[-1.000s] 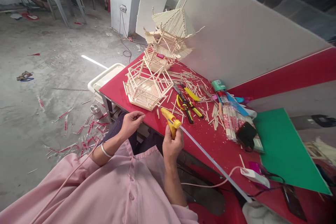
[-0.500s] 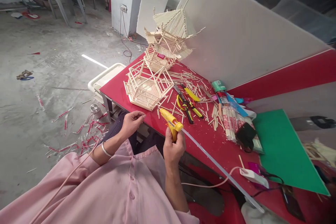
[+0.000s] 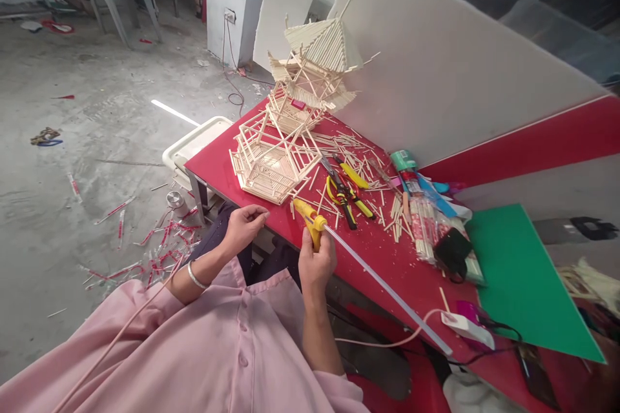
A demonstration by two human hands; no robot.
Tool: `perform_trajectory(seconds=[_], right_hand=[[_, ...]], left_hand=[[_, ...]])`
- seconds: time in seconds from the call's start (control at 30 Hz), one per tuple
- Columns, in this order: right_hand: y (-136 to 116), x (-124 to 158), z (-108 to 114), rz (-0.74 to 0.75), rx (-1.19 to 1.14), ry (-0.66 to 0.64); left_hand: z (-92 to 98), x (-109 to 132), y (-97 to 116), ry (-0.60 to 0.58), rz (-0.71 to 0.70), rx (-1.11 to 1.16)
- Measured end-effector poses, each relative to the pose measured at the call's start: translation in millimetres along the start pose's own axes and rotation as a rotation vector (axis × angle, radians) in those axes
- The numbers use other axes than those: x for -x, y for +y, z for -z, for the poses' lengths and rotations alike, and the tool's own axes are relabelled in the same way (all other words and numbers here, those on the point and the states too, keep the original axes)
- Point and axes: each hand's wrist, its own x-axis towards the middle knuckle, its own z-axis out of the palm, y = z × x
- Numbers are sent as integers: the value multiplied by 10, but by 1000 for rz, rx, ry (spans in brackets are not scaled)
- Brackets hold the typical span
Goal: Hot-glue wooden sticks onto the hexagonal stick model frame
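Observation:
My right hand (image 3: 317,261) is wrapped round the handle of a yellow glue gun (image 3: 310,216) at the table's near edge. From the gun's back end a long translucent glue stick (image 3: 387,289) slants down to the right. My left hand (image 3: 247,227) is closed in a pinch at the edge, left of the gun's nozzle; what its fingertips hold, if anything, is too small to make out. Beyond both hands stands a pagoda-like model of thin wooden sticks (image 3: 268,171), with a hexagonal base and tiered roofs (image 3: 329,45).
Yellow-black pliers (image 3: 346,197), a yellow cutter (image 3: 354,175) and loose sticks (image 3: 397,219) lie on the red table (image 3: 300,232). Rightward are stick packs (image 3: 423,229), a green board (image 3: 523,277) and a white power strip (image 3: 469,329). Wrappers (image 3: 162,251) litter the floor; a white stool (image 3: 194,141) stands left.
My right hand and the glue gun have shifted slightly left and up, the glue stick's tail swinging left with them. My left hand stays in the same pinch.

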Motion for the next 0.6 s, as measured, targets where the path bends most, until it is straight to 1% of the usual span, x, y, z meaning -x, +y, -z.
perform_trajectory(seconds=[0.23, 0.47, 0.6], right_hand=[[-20, 101, 1, 48, -31, -47], [-51, 115, -53, 75, -5, -23], [-68, 136, -34, 107, 13, -68]], left_hand=[[34, -7, 17, 8, 14, -9], [25, -5, 25, -1, 14, 4], [38, -8, 30, 11, 9, 0]])
